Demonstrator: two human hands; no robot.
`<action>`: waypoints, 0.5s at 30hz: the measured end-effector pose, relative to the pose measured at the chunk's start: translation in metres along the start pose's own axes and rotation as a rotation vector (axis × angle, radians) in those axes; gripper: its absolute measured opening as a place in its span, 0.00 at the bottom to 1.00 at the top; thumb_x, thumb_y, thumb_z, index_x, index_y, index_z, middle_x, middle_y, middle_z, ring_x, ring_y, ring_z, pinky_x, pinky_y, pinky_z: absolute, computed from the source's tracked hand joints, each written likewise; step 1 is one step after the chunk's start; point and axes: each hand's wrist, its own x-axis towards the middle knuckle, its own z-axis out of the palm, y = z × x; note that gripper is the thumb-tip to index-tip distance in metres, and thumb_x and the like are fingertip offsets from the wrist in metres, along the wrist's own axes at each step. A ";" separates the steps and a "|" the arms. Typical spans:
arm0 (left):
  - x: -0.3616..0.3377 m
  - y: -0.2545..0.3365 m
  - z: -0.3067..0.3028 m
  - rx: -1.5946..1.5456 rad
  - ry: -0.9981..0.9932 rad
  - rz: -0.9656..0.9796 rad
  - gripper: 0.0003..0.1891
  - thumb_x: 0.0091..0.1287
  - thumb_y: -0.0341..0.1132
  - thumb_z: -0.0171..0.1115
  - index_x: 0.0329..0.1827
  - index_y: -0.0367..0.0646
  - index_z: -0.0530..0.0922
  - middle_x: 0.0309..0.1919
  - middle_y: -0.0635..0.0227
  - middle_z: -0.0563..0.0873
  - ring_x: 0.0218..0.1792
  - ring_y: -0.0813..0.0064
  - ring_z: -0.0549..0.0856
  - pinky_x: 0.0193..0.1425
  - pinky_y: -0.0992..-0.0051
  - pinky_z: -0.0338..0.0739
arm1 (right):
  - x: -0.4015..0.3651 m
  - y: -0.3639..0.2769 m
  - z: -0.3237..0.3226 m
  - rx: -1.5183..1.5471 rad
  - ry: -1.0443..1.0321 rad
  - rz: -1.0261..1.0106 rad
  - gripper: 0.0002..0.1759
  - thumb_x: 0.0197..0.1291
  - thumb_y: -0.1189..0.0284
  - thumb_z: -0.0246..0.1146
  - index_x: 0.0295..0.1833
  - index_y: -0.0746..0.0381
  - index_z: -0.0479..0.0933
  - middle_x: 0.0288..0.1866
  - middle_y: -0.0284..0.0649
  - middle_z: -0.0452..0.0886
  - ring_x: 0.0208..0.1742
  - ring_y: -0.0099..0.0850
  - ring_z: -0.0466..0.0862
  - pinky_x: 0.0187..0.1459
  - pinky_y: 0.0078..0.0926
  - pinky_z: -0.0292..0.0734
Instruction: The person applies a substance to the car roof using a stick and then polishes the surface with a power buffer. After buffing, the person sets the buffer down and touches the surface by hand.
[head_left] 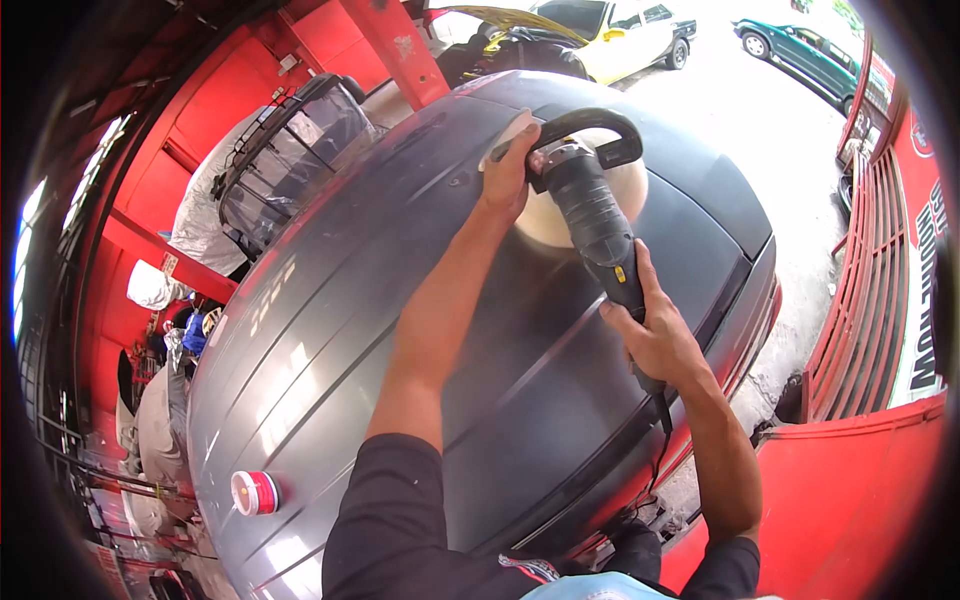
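A black polisher [592,215] with a wide cream pad [627,187] lies over the dark grey roof [400,250] of a vehicle, the pad face down on the paint. My left hand [508,178] is closed around the left end of the polisher's loop handle [622,140]. Beside its fingers shows a pale, flat piece [503,140] whose kind I cannot make out. My right hand [662,338] grips the rear of the polisher's body, thumb and forefinger along its sides. From the tool's back end a black cord [658,455] hangs down past the roof's edge.
A red and white tin [256,493] rests on the roof at lower left. Red posts [400,55] and a covered vehicle [215,190] stand left. At right are a red slatted bench [860,300] and a red panel [850,490]. Parked cars, including a green one [805,55], stand beyond.
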 end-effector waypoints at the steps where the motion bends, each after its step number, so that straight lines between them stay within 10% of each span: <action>1: -0.006 0.004 -0.001 0.006 0.007 0.000 0.07 0.72 0.36 0.65 0.39 0.43 0.82 0.27 0.77 0.79 0.27 0.85 0.75 0.32 0.80 0.69 | -0.002 0.004 0.000 -0.025 0.021 -0.035 0.52 0.66 0.59 0.62 0.85 0.56 0.37 0.49 0.61 0.85 0.46 0.52 0.87 0.54 0.42 0.77; 15: -0.209 0.090 -0.071 0.194 0.295 0.166 0.15 0.77 0.43 0.57 0.34 0.44 0.74 0.28 0.74 0.73 0.32 0.80 0.71 0.42 0.76 0.66 | -0.073 0.003 0.045 -0.057 -0.453 -0.222 0.53 0.65 0.62 0.66 0.84 0.59 0.37 0.46 0.68 0.82 0.49 0.62 0.84 0.55 0.45 0.76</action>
